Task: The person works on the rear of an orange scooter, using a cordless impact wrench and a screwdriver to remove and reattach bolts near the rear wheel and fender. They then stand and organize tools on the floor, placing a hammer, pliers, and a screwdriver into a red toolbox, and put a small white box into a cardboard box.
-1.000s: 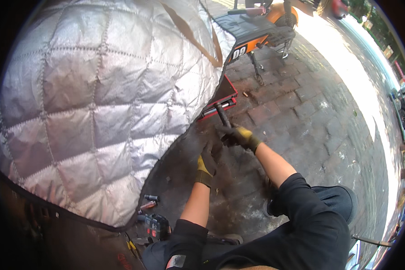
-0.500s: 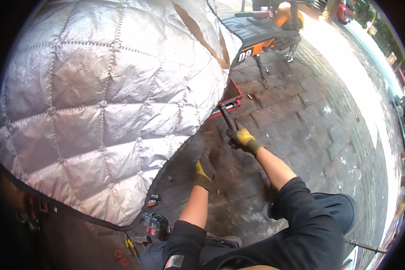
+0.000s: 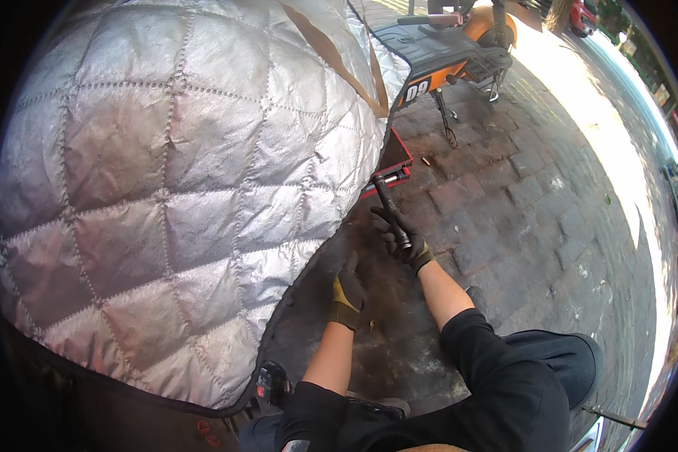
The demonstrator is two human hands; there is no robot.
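Dark bar-like tool [image 3: 392, 212] lies aslant above the paving [image 3: 497, 188], far end overlapping the red-edged box's [image 3: 404, 145] near edge, loosely grasped across the right hand [image 3: 405, 237], likely for balance, while the left hand [image 3: 347, 291], fingers extended, seemingly empty, stays apart, perhaps for clearance.

Cover [image 3: 181, 188] hogs the left side. A box [image 3: 403, 145] pokes out from behind its right edge, and a scooter [image 3: 429, 49] sits past its far right corner. Right hand [image 3: 405, 235]'s just right of the cover with a tool [image 3: 389, 202] in it; left hand [image 3: 346, 292]'s off that edge too, further toward the near corner, where the power tool [image 3: 275, 383] is. Small stub [image 3: 426, 160] on the paving [image 3: 497, 248], right of the cover.
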